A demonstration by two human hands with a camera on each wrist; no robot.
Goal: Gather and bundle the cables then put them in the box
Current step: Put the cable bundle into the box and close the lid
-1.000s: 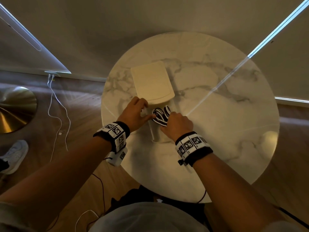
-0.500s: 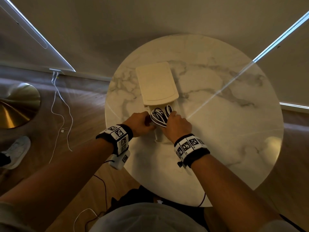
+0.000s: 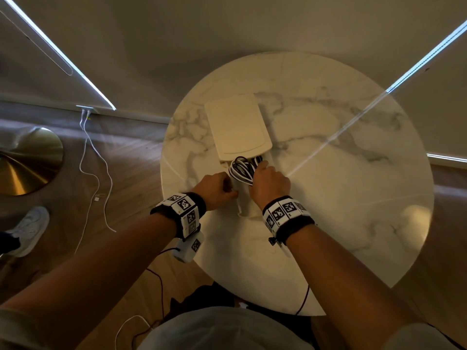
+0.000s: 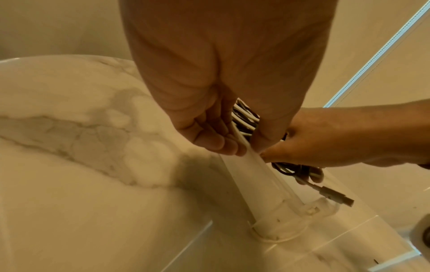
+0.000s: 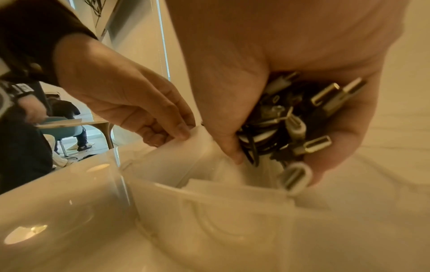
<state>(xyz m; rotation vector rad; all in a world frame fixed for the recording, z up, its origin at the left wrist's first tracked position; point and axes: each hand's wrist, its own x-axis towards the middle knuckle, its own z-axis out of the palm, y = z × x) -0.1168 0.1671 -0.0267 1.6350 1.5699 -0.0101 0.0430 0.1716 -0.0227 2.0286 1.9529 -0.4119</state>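
On the round marble table [image 3: 341,198] stands a clear plastic box [image 3: 243,210], mostly hidden beneath my hands. My right hand [image 3: 267,183] grips a coiled bundle of black and white cables [image 3: 241,170] just above the box's open top. Several plugs of the cables [image 5: 286,125] stick out between the curled fingers of my right hand [image 5: 267,147], and one USB plug [image 4: 337,197] dangles inside the box. My left hand [image 3: 226,190] pinches the box's thin left wall [image 4: 263,184] at its rim, with my left hand [image 4: 232,145] close beside the bundle.
The cream lid [image 3: 237,125] lies flat on the table just behind the box. On the wooden floor at the left lie white charger cables [image 3: 96,173], a brass lamp base [image 3: 27,160] and a shoe [image 3: 27,228]. A wall runs behind the table.
My left hand has drawn back from the lid's near edge and taken hold of the box's left rim. My right hand keeps the bundle, now slightly farther forward over the box.
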